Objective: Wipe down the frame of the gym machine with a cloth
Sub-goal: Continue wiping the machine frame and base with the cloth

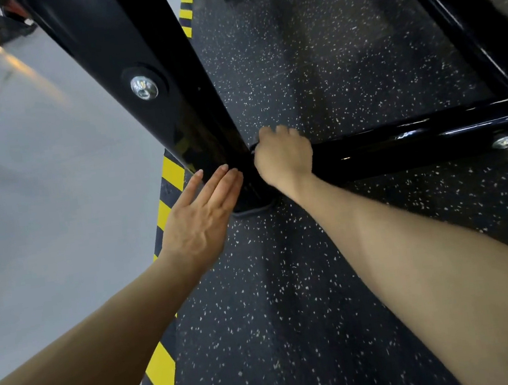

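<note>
The gym machine's glossy black frame has a thick upright post [147, 46] running down to a foot on the floor, and a horizontal bar [414, 139] joining it from the right. My left hand [200, 217] is flat with straight fingers, its fingertips touching the post just above the foot. My right hand [283, 154] is curled on top of the horizontal bar right at the joint. It grips a dark cloth [253, 146], of which only a small edge shows beside the fingers; the rest is hidden under the hand.
Black speckled rubber flooring [290, 299] lies under the machine, edged by a yellow-and-black hazard strip [162, 373]. Grey smooth floor [43, 216] spreads to the left. Another black frame bar [454, 20] runs along the upper right. Bolts [143, 87] stud the frame.
</note>
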A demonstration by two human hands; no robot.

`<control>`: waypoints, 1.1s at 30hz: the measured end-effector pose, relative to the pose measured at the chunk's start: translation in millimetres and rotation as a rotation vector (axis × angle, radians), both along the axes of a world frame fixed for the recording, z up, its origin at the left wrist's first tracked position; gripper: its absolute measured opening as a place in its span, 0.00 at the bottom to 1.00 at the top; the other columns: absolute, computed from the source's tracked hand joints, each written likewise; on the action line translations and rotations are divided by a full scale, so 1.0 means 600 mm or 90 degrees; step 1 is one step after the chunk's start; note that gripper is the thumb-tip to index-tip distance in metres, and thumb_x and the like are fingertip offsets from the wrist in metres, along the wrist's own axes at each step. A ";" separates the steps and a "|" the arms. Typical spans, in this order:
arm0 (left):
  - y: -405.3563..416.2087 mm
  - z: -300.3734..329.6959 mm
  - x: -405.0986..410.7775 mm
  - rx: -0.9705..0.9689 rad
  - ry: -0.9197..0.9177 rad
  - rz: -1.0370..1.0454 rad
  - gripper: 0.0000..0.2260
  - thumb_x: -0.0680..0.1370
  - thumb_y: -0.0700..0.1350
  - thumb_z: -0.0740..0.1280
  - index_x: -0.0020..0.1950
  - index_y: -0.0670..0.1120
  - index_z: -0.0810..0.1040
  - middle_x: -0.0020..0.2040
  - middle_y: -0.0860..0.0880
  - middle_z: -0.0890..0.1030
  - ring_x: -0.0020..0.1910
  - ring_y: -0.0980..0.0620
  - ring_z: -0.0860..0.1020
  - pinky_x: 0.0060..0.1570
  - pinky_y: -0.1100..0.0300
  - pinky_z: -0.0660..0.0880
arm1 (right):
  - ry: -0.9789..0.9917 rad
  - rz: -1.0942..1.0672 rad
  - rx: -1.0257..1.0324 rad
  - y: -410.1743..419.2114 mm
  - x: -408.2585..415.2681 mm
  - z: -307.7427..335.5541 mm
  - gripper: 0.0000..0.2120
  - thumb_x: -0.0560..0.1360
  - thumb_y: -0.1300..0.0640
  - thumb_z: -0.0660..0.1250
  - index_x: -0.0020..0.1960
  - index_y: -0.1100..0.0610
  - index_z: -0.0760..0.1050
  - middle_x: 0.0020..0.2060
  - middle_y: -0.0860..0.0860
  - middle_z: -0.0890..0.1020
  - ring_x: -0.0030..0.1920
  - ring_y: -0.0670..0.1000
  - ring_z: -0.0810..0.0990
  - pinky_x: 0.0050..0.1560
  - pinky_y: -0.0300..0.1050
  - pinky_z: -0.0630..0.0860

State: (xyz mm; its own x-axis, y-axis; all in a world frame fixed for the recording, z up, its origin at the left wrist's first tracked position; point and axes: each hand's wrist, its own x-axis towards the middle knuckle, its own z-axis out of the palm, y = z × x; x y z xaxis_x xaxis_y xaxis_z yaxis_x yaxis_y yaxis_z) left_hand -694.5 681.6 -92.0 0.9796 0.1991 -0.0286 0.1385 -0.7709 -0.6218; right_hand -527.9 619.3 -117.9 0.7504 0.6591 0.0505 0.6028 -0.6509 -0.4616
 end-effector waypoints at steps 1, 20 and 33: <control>0.000 0.002 0.001 -0.001 0.000 0.002 0.33 0.70 0.43 0.59 0.75 0.41 0.61 0.73 0.46 0.67 0.74 0.48 0.63 0.73 0.49 0.51 | -0.065 -0.010 0.054 -0.012 -0.018 -0.012 0.14 0.77 0.57 0.58 0.60 0.59 0.74 0.56 0.58 0.77 0.58 0.60 0.74 0.57 0.52 0.70; -0.027 -0.020 0.007 -0.674 -0.452 0.437 0.38 0.74 0.41 0.68 0.78 0.46 0.49 0.75 0.47 0.54 0.71 0.47 0.62 0.63 0.56 0.65 | -0.213 0.281 0.154 -0.082 -0.068 -0.059 0.14 0.68 0.65 0.58 0.48 0.61 0.79 0.54 0.56 0.78 0.58 0.61 0.76 0.54 0.57 0.74; -0.015 -0.048 0.021 -0.836 -0.539 0.436 0.37 0.73 0.37 0.67 0.77 0.52 0.54 0.69 0.46 0.65 0.67 0.51 0.67 0.60 0.66 0.65 | -0.332 0.423 0.087 -0.067 -0.049 -0.052 0.13 0.64 0.66 0.74 0.48 0.58 0.82 0.56 0.52 0.80 0.58 0.55 0.77 0.55 0.49 0.75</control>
